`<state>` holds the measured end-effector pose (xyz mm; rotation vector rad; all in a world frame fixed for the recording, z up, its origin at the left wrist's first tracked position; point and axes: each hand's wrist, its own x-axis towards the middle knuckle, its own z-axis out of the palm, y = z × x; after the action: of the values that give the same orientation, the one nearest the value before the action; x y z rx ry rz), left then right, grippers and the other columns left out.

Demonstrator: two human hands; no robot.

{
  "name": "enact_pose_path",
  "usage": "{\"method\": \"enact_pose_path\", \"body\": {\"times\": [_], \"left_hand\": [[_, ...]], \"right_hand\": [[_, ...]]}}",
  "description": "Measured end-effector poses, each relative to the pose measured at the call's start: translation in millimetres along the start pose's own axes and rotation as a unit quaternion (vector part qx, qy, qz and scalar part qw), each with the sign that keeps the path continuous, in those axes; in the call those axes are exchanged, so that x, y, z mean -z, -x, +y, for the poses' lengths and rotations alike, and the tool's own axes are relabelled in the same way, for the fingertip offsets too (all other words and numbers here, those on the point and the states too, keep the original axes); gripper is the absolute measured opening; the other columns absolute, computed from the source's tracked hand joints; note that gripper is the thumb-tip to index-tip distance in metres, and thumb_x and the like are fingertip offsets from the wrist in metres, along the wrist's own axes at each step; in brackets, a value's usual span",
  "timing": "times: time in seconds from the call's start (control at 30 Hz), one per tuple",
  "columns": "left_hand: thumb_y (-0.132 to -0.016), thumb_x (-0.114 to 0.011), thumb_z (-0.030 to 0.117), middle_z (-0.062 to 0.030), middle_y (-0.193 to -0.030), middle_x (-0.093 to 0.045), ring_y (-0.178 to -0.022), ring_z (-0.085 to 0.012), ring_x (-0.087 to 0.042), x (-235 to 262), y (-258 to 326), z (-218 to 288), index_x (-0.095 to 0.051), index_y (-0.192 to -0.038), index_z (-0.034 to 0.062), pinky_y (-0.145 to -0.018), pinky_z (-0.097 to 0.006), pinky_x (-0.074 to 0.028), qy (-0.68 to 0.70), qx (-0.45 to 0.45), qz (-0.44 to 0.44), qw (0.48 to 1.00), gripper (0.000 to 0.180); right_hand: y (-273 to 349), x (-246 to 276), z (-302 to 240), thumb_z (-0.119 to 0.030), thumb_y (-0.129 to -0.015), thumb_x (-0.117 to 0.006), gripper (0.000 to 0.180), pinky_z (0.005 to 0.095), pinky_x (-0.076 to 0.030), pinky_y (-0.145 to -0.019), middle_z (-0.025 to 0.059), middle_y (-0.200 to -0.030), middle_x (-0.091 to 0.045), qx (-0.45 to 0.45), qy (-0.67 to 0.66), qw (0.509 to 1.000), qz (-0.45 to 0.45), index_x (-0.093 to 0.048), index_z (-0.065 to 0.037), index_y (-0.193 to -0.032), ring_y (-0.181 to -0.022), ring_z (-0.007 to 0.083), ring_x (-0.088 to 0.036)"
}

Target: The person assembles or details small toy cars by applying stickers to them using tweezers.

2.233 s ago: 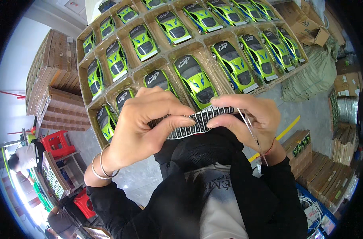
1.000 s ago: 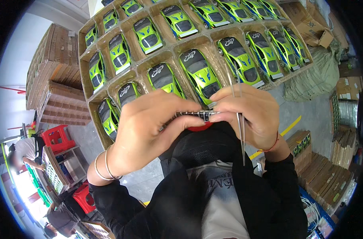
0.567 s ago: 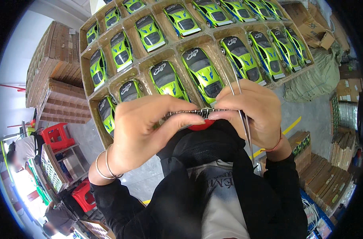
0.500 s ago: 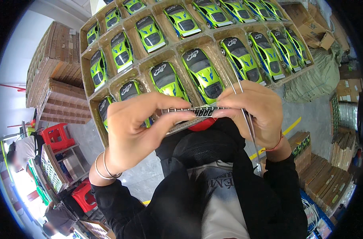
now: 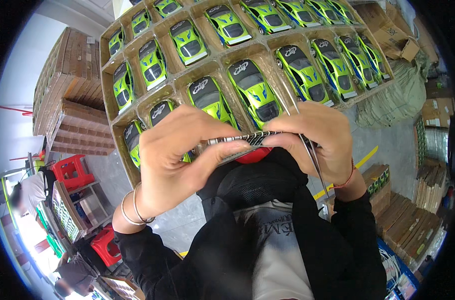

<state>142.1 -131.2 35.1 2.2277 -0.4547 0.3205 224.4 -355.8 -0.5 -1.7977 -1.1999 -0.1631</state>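
Observation:
Between my two hands is a thin sticker sheet (image 5: 255, 138) with black-and-white marks, held almost edge-on above the near edge of the tray. My left hand (image 5: 175, 155) pinches its left end between thumb and forefinger. The other end is pinched by my right hand (image 5: 315, 140). Metal tweezers (image 5: 315, 161) also rest in my right hand, their thin prongs pointing up toward the tray and their back end hanging below the palm. Behind the hands, green toy cars (image 5: 255, 92) with black hoods and blue marks sit in separate compartments of a brown divided tray (image 5: 212, 64).
Stacked brown trays (image 5: 70, 75) stand at the left, near red stools (image 5: 72, 172) and two people at a bench. An open cardboard box (image 5: 392, 37) and a pale green sack (image 5: 392, 100) are at the far right. More cardboard (image 5: 410, 225) is stacked at lower right.
The sticker sheet has tilted, its right end now higher. My right hand has shifted slightly left, and the tweezers in it lean further over. My left hand has moved a little right.

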Motion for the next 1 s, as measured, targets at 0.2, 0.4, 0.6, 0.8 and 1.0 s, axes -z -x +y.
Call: {"method": "enact_pose_path", "body": {"times": [0.2, 0.4, 0.6, 0.8, 1.0], "left_hand": [[-0.074, -0.079, 0.0, -0.0085, -0.078, -0.068, -0.074, -0.0225, -0.064, -8.2, 1.1, 7.7, -0.07, -0.084, 0.0017, -0.071, -0.032, -0.049, 0.015, 0.053, 0.005, 0.998, 0.014], [-0.072, -0.078, -0.001, -0.007, -0.078, -0.066, -0.072, -0.0207, -0.059, -6.9, -9.1, 5.7, -0.07, -0.084, 0.0027, -0.07, -0.032, -0.045, -0.041, -0.059, 0.008, 0.997, 0.015], [-0.072, -0.076, -0.003, -0.0045, -0.076, -0.063, -0.072, -0.0191, -0.055, 2.5, -4.1, 1.3, -0.074, -0.09, 0.0043, -0.067, -0.032, -0.041, -0.041, -0.022, -0.061, 0.997, 0.02], [-0.069, -0.078, 0.0, -0.0039, -0.074, -0.062, -0.075, -0.0207, -0.057, -6.4, -9.2, 6.2, -0.074, -0.088, 0.0056, -0.07, -0.031, -0.041, -0.048, -0.015, 0.029, 0.998, 0.02], [-0.067, -0.08, 0.002, -0.0048, -0.076, -0.063, -0.078, -0.0227, -0.06, -1.6, -7.6, 5.3, -0.071, -0.08, 0.0057, -0.078, -0.034, -0.042, -0.086, -0.003, -0.02, 0.996, 0.016]], "right_hand": [[0.6, 1.6, -3.5, -0.007, -0.073, -0.078, 0.023, 0.0353, -0.043, -0.052, 0.007, -0.075, -0.067, 0.031, -0.007, 0.999, -0.009, -0.067, -0.006, -0.093, -0.061, 0.0254, -0.064], [0.0, -0.8, -3.0, -0.01, -0.074, -0.078, 0.022, 0.0334, -0.042, -0.051, 0.0048, -0.07, -0.064, 0.06, 0.013, 0.998, -0.015, -0.066, -0.007, -0.092, -0.058, 0.023, -0.062], [-0.8, -5.3, -2.1, -0.014, -0.075, -0.08, 0.022, 0.0343, -0.04, -0.049, 0.004, -0.065, -0.06, 0.057, -0.005, 0.998, 0.004, -0.066, -0.007, -0.091, -0.054, 0.023, -0.058], [3.9, -2.8, 2.7, -0.016, -0.072, -0.082, 0.027, 0.034, -0.041, -0.049, 0.0046, -0.065, -0.06, 0.054, 0.01, 0.998, 0.03, -0.066, -0.008, -0.092, -0.054, 0.0247, -0.058], [1.8, 2.2, -0.9, -0.013, -0.073, -0.082, 0.025, 0.0343, -0.042, -0.049, 0.0055, -0.067, -0.063, 0.028, 0.011, 0.999, -0.014, -0.067, -0.008, -0.092, -0.055, 0.0245, -0.06]]}}
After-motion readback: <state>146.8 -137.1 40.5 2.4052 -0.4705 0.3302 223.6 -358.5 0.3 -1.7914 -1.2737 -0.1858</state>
